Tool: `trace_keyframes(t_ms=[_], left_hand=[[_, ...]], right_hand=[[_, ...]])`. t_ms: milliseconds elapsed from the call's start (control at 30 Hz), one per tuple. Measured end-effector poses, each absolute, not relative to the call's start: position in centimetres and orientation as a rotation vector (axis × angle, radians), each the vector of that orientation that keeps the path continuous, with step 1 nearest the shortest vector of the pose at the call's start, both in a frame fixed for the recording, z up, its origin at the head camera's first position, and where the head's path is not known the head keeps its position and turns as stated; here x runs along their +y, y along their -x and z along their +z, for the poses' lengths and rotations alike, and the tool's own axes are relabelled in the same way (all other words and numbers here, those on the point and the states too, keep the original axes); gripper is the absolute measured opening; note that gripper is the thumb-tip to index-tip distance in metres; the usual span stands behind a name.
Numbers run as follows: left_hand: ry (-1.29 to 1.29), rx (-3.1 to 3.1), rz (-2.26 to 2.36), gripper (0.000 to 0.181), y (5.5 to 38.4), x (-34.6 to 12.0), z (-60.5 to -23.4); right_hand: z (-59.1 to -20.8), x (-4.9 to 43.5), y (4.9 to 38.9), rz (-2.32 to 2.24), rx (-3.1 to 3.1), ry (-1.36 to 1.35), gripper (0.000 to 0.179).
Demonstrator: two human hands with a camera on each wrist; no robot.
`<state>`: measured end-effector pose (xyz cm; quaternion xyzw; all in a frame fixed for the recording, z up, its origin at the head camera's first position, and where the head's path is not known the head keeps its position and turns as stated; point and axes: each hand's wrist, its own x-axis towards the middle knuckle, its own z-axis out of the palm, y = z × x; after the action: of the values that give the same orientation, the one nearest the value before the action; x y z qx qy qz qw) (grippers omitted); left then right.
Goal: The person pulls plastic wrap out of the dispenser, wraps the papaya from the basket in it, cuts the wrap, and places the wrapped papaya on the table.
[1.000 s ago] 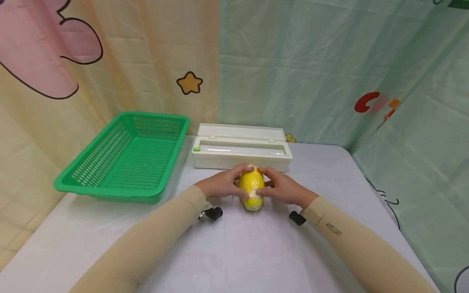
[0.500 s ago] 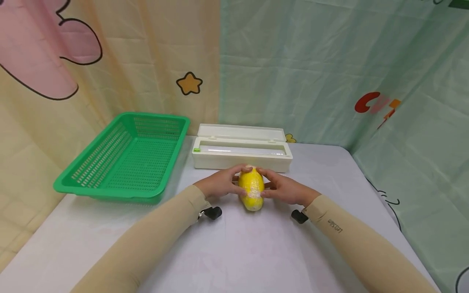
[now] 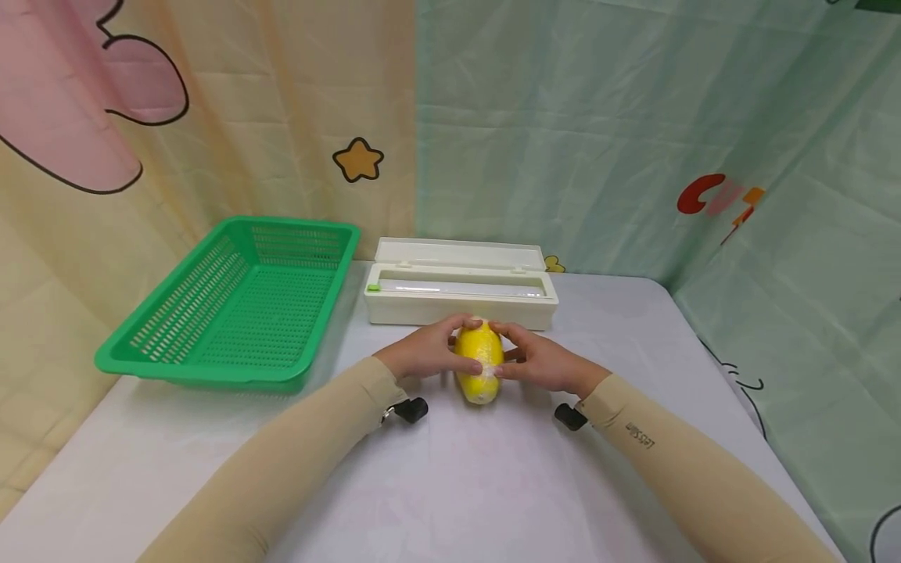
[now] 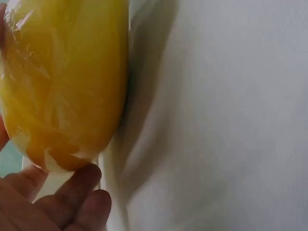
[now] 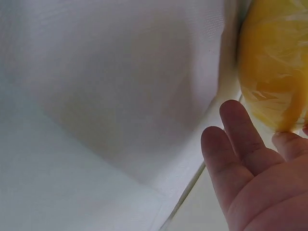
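Observation:
A yellow oval fruit (image 3: 479, 348) wrapped in clear, shiny cling film lies on the table in the middle of the head view. My left hand (image 3: 428, 352) holds its left side, thumb on the film near the close end, fingers at the far end. Opposite, my right hand (image 3: 547, 361) holds the right side, its thumb beside the left thumb. The left wrist view shows the film's creases over the fruit (image 4: 67, 86), with fingertips under its end. In the right wrist view, one finger touches the fruit (image 5: 276, 62) while two others extend beside it.
Just behind the hands stands a white cling film dispenser (image 3: 461, 311), its lid raised and a green slider at its left end. A green plastic basket (image 3: 320, 328) occupies the table's left side. Printed curtains (image 3: 535, 141) hang behind and to the right.
My left thumb has moved right onto the film near the fruit's close end, and the right thumb has shifted slightly left. The fruit stays in about the same place; the head view shifts slightly.

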<state>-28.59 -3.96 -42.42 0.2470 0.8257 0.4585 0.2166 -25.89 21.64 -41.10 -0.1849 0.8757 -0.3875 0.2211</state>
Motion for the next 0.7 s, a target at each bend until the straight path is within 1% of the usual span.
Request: trace_keyframes(t_ms=[200, 367, 467, 700], left_hand=[[-0.702, 2.369, 1.201, 0.084, 28.3, -3.4, -42.4], [-0.699, 2.432, 1.127, 0.084, 28.0, -3.5, -42.1], [-0.731, 2.476, 1.068, 0.084, 27.9, -3.7, -41.9], [-0.717, 2.549, 1.050, 0.069, 27.9, -4.5, -41.8]], right_hand=[[-41.4, 22.0, 25.7, -1.103, 2.399, 0.536, 0.080], [-41.8, 21.2, 25.5, -1.118, 2.449, 0.499, 0.089], [-41.8, 20.7, 25.3, -1.111, 2.475, 0.504, 0.090], [-41.6, 20.2, 25.1, -1.140, 2.460, 0.537, 0.101]])
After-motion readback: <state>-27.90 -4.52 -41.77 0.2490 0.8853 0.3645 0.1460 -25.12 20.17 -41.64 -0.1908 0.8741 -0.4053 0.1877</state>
